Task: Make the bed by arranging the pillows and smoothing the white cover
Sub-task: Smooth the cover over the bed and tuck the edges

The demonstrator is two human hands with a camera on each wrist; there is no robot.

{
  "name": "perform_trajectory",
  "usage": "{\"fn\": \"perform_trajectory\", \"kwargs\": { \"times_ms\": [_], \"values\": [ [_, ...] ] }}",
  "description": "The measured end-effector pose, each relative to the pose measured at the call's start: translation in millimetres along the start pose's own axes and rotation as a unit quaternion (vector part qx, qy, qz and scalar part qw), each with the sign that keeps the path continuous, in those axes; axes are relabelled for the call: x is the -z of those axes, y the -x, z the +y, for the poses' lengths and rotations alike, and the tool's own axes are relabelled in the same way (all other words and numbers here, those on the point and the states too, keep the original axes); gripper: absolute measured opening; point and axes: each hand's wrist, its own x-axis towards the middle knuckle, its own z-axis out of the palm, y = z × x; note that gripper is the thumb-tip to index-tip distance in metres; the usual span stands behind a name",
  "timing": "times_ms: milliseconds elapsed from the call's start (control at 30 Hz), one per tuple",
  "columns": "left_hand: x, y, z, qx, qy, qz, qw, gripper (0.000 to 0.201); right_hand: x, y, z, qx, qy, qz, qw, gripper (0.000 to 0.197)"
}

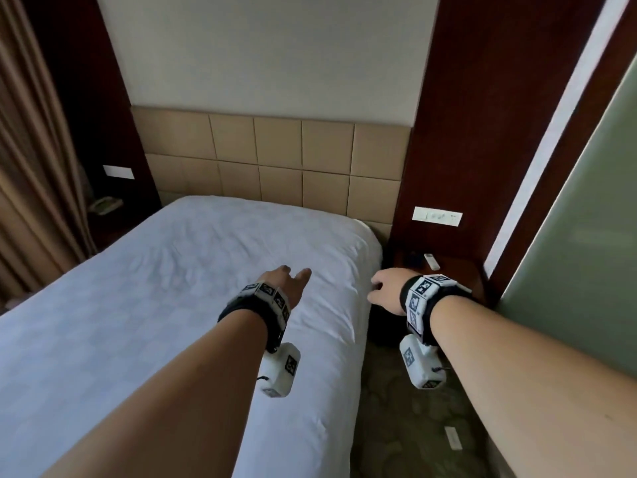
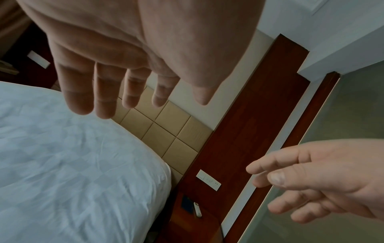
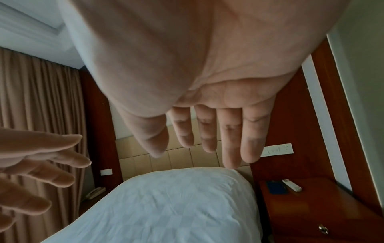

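The white cover (image 1: 172,277) lies over the bed with a faint check pattern and light creases toward the head end. My left hand (image 1: 293,276) hovers above its right side, fingers straight and holding nothing; the left wrist view shows this hand (image 2: 133,92) spread above the cover (image 2: 72,164). My right hand (image 1: 377,288) is at the bed's right edge near the head corner, loosely curled and empty. Seen from the right wrist, that hand (image 3: 199,144) is open above the cover (image 3: 176,205). I see no pillow in any view.
A beige padded headboard (image 1: 275,160) backs the bed. A wooden nightstand (image 1: 448,270) on the right carries a white remote (image 1: 431,261) and a dark flat item, under a switch panel (image 1: 437,216). Brown curtains (image 1: 31,167) hang on the left. Patterned carpet (image 1: 396,408) runs alongside the bed.
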Motion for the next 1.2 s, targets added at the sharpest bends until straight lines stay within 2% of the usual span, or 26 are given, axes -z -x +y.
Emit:
{"fn": "perform_trajectory", "kwargs": {
  "times_ms": [167,333,433,533,700,800,867,1067,1133,1200],
  "values": [
    [-29,-96,57,0.001,-0.006,0.002,1.0,0.072,22,-107,63,0.005,0.016,-0.003,1.0,0.053],
    [-57,-198,88,0.049,0.013,0.025,0.998,0.068,34,-235,120,0.025,0.047,-0.039,0.998,0.053],
    [-78,-240,77,0.099,0.029,0.025,0.994,0.071,38,-310,122,0.041,0.072,-0.046,0.996,0.048],
    [-93,-273,45,0.175,0.045,0.023,0.983,0.072,24,-380,90,0.095,0.085,-0.071,0.989,0.044],
    [-114,-339,-22,0.299,0.12,0.047,0.945,0.075,-23,-479,17,0.191,0.101,-0.12,0.969,0.055],
    [-137,-385,-51,0.319,0.142,0.074,0.934,0.074,-57,-535,-13,0.213,0.107,-0.128,0.963,0.058],
    [-167,-407,-66,0.338,0.151,0.069,0.926,0.075,-87,-569,-27,0.229,0.117,-0.123,0.958,0.058],
    [-302,-430,-94,0.446,0.079,-0.057,0.89,0.084,-209,-627,-29,0.329,0.139,-0.183,0.916,0.064],
    [-337,-441,-94,0.473,0.057,-0.064,0.877,0.085,-253,-646,-19,0.365,0.146,-0.198,0.898,0.067],
    [-368,-460,-89,0.478,0.025,-0.052,0.876,0.084,-291,-671,-8,0.403,0.155,-0.198,0.88,0.069]
  ]
}}
